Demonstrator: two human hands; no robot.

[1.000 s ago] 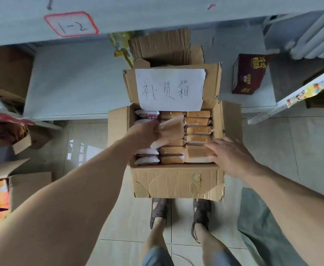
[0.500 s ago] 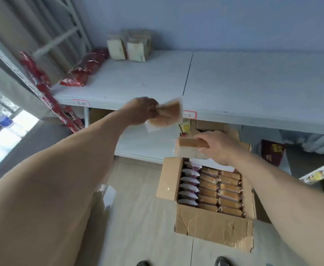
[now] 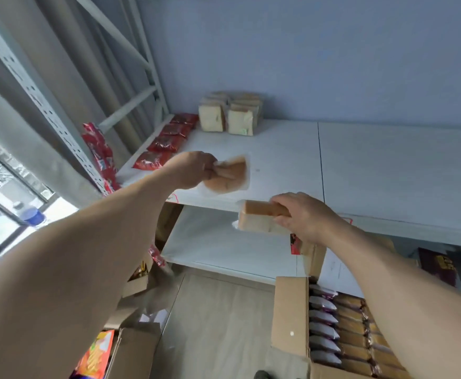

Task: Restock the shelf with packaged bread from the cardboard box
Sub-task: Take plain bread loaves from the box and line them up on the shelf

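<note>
White shelf (image 3: 388,170) boards run along a blue wall. Red snack packets (image 3: 166,143) lie at the far left, with bread packs (image 3: 228,116) stacked just beside them. The left hand (image 3: 194,169) grips a bread packet (image 3: 230,175) above the shelf. The right hand (image 3: 303,216) grips a second bread packet (image 3: 256,217) at the near shelf edge. The cardboard box (image 3: 289,315), near right on the floor, holds rows of packets.

shelf board (image 3: 388,165) smooth, matt white. upright (image 3: 36,90) perforated painted metal. cardboard box (image 3: 289,318) raw brown corrugated, torn edges. bread packs (image 3: 228,173) in clear glossy film (crinkled). red snack packets (image 3: 163,143) shiny foil.
</note>
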